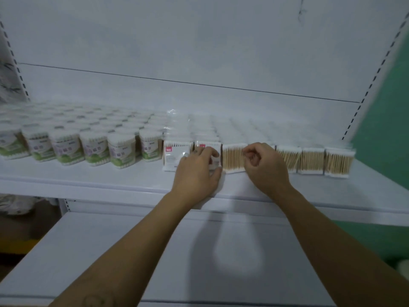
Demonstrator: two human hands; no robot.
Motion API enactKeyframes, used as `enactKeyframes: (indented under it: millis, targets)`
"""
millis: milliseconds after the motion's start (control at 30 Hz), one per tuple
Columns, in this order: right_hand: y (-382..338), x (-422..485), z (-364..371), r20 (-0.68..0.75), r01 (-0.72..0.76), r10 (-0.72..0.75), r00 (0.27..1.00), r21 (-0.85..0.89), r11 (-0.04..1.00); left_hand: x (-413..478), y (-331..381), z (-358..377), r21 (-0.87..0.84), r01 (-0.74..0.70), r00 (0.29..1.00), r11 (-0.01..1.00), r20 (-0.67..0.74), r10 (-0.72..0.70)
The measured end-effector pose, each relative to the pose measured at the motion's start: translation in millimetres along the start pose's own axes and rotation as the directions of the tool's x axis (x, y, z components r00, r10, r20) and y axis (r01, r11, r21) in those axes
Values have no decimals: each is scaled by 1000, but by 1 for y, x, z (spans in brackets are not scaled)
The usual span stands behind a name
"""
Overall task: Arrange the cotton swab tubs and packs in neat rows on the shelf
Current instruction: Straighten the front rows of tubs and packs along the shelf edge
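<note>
Round cotton swab tubs with green and white labels fill the left half of the white shelf in several rows. Flat packs of wooden swabs stand in rows on the right half. My left hand grips a red-labelled pack in the front row, thumb at its lower right corner. Beside it stands another red-labelled pack. My right hand is curled in front of the plain packs, just right of one; whether it pinches a pack is unclear.
More plain packs continue to the shelf's right end, near a slotted upright and a green wall. A lower white shelf lies under my arms. Bags and dark clutter sit at the lower left.
</note>
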State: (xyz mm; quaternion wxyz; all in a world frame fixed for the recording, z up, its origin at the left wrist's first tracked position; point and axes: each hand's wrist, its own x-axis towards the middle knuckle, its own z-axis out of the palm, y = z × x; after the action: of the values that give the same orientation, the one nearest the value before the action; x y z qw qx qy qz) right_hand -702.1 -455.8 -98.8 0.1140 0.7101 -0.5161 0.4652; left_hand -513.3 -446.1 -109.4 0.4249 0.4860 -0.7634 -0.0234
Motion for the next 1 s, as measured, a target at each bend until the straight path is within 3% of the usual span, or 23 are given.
enactKeyframes:
  millis: [100,300,500,733,867,1000]
  targets:
    - [13,2,-1,72,71,-73,995,30,997,16,23,23,-13,112,994,994,7,-112]
    - [30,6,-7,241,-5,-9,971,59,998,28,33,45,-178,298,942,938,-101,-319]
    - [38,4,-10,334,28,-58,941,94,995,26,37,58,109,270,959,957,-115,-257]
    - [40,1,-7,389,17,-62,919,117,993,17,43,57,156,202,973,967,-141,-180]
    - [42,-1,-13,396,3,-73,915,174,985,14,45,56,-57,118,978,991,-166,-126]
    - [42,1,-19,424,-43,-93,901,300,953,10,50,50,-352,0,980,936,-185,-69]
